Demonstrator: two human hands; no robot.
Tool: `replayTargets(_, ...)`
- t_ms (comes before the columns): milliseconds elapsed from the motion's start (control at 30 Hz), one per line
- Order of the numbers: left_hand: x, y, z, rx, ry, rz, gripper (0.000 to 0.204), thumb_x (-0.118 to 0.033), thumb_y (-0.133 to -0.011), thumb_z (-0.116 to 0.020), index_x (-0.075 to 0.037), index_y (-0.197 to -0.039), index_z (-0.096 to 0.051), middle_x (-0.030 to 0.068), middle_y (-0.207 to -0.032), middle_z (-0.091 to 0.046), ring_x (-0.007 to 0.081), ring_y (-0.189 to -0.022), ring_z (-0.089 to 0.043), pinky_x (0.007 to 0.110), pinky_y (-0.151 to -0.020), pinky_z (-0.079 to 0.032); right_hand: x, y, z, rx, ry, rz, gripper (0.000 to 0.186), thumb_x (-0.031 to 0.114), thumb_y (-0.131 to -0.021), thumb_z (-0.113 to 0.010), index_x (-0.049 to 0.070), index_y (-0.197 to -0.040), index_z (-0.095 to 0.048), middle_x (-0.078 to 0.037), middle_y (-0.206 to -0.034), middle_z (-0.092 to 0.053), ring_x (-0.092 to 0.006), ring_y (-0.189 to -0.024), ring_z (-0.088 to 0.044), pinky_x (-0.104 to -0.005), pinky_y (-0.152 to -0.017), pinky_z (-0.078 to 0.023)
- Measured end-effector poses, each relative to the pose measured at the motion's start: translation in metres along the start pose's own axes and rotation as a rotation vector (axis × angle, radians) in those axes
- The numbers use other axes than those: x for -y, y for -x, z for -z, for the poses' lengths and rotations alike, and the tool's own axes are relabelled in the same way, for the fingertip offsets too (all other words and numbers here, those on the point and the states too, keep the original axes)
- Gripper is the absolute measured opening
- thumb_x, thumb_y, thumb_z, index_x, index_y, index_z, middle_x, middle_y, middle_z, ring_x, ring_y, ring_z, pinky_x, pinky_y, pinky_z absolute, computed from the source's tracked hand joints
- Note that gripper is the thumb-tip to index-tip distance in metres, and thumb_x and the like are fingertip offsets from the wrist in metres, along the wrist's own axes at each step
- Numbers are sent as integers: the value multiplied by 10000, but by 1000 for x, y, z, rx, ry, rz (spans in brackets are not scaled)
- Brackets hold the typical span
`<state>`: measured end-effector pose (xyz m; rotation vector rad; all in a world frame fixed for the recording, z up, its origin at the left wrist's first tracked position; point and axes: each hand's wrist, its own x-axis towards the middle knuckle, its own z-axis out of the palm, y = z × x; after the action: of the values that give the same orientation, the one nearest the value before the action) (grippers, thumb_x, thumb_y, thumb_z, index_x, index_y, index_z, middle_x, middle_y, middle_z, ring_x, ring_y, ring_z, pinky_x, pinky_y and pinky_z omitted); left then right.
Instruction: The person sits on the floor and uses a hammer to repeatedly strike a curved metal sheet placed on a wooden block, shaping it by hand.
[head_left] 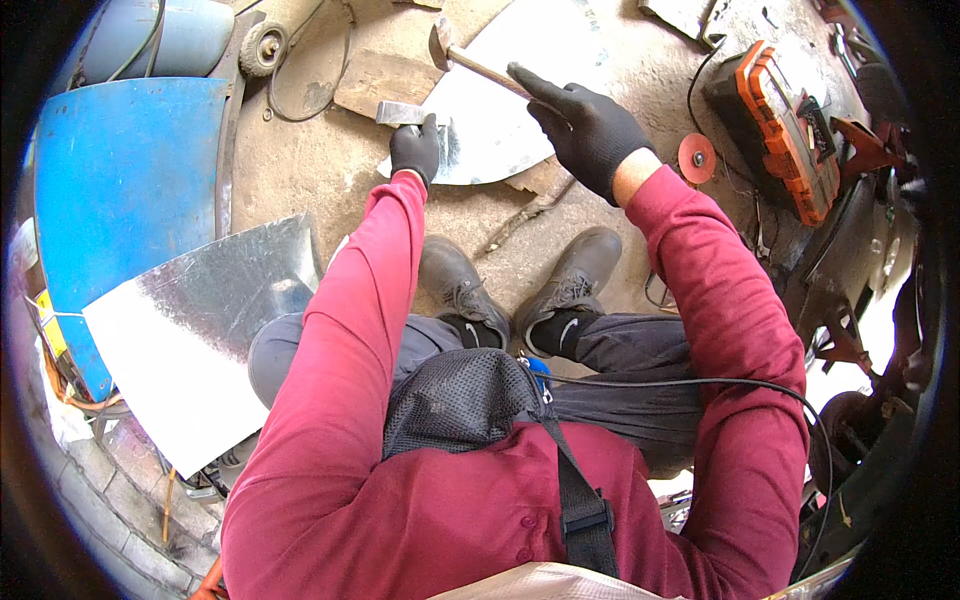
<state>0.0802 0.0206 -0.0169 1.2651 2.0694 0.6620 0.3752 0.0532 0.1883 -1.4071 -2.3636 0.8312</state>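
My right hand (585, 135), in a black glove, is closed round the wooden handle of a hammer (440, 45), whose head is raised over the top edge area of a pale metal sheet (515, 50) on the floor. My left hand (414, 150), also gloved, grips a short flat steel piece (397, 113) at the sheet's left side, below the hammer head. Flat brown boards (375, 85) lie beside and partly under the sheet. My boots (575, 275) are just below the sheet.
A blue panel (130, 180) and a shiny metal sheet (200, 330) lie at left, near a blue cylinder (160, 40) and small wheel (265, 48). At right are an orange-and-black toolbox (775, 130), a red disc (697, 156), cables and dark metal parts (860, 310).
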Motion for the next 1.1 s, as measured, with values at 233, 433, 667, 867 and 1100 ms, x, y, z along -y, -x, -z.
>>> replayTargets(233, 2, -7, 41, -43, 118, -88, 465, -348, -1025, -635, 96, -938, -741, 263, -922, -765, 370, -906, -763, 427, -815, -543, 7, 38, 64, 26, 76, 23, 503, 187, -1052, -623, 288, -1538, -546, -232, -877, -695, -399, -776, -695, -485, -730, -556)
replayTargets(433, -83, 22, 160, -178, -109, -322, 429, -343, -1009, -644, 72, -1004, -751, 255, -957, -770, 354, -926, -762, 410, -819, -554, 19, 93, 115, -28, 141, -87, 435, 309, -1051, -614, 216, -1475, -613, -265, -1198, -710, -438, -1100, -702, -479, -963, -561)
replayTargets(667, -152, 31, 238, -205, -95, -444, 449, -421, -970, -656, -16, -1132, -762, 241, -1087, -764, 361, -1015, -746, 420, -877, -552, 21, 81, 108, -85, 218, -113, 453, 325, -1019, -592, 127, -1423, -648, -243, -1238, -719, -421, -1109, -709, -459, -1013, -556)
replayTargets(867, -176, 79, 204, -115, -32, -531, 429, -375, -1010, -597, -1, -1162, -743, 275, -1174, -725, 403, -1005, -731, 415, -873, -555, 7, 108, 114, 36, 251, -182, 460, 336, -1024, -592, 85, -1404, -651, -236, -1325, -687, -415, -1209, -665, -449, -1073, -518)
replayTargets(1100, -134, 18, 132, 5, -330, -297, 469, -420, -966, -645, 8, -1118, -761, 255, -1140, -749, 405, -1077, -718, 422, -939, -541, -16, 119, 101, 78, 122, -226, 479, 287, -988, -595, -2, -1366, -644, -313, -1215, -698, -442, -1157, -686, -464, -1027, -531)
